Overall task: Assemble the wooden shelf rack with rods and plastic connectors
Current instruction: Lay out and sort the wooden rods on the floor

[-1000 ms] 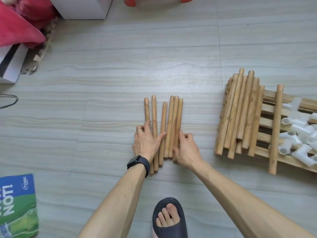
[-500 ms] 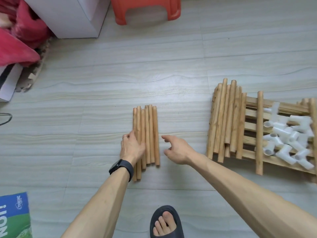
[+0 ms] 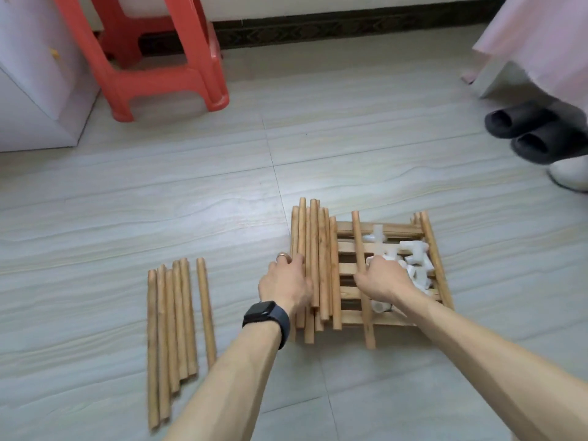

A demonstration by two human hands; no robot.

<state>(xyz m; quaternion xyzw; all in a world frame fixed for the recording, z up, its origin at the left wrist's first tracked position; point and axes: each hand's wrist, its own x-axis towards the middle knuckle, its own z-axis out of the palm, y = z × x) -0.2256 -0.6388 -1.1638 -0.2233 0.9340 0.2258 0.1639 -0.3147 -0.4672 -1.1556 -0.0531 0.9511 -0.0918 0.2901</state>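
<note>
left hand [image 3: 284, 283] on rod bundle [image 3: 318, 237], grip unclear; right hand [image 3: 383, 278] clutching single rod [image 3: 356, 237]

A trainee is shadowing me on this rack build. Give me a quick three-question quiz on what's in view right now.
1. How many loose rods lie on the floor to the left of the shelf panel?
2. True or false: the white connectors sit on the shelf panel.
3. The left hand rests on: A) the loose rods, B) the rod bundle lying on the panel, C) the white connectors.
Key: 1) six. 2) true. 3) B.
</note>
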